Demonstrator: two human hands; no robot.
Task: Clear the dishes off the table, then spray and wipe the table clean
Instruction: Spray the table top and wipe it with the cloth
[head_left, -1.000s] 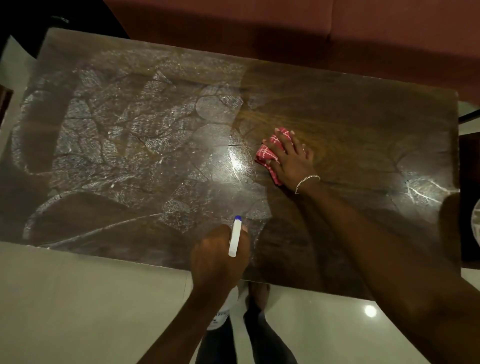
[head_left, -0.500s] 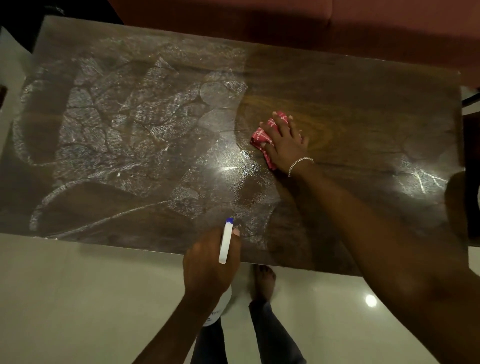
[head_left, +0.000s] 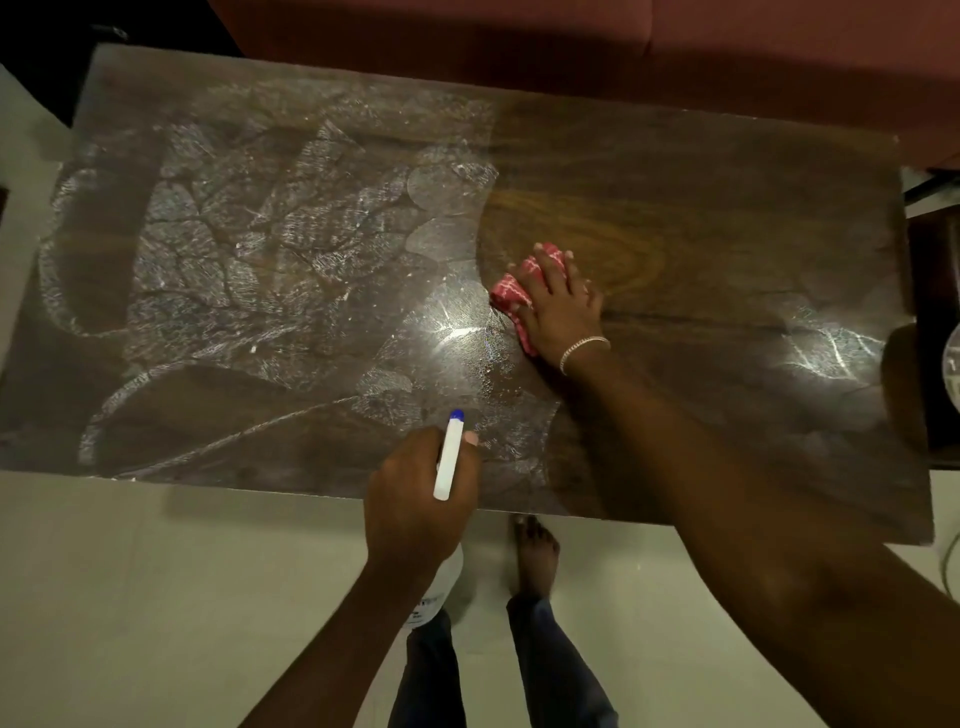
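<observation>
A dark wooden table (head_left: 727, 171) fills the view, its left half covered in whitish smeared streaks, its right half mostly dark and plain. My right hand (head_left: 558, 301) lies flat, fingers straight, pressing a red checked cloth (head_left: 511, 293) onto the table near the middle. My left hand (head_left: 415, 499) grips a white spray bottle (head_left: 448, 457) with a blue nozzle tip, held over the table's near edge; the bottle's body shows below my wrist.
A red-brown sofa (head_left: 571, 47) runs along the table's far side. Pale tiled floor (head_left: 156, 597) lies in front, with my bare foot (head_left: 535, 556) and trouser legs by the near edge. A dark stand and a pale round object (head_left: 953, 364) sit at the right edge.
My right hand has slid the cloth a little away from me and then back sideways over the table's middle. My left hand keeps the bottle at the near edge.
</observation>
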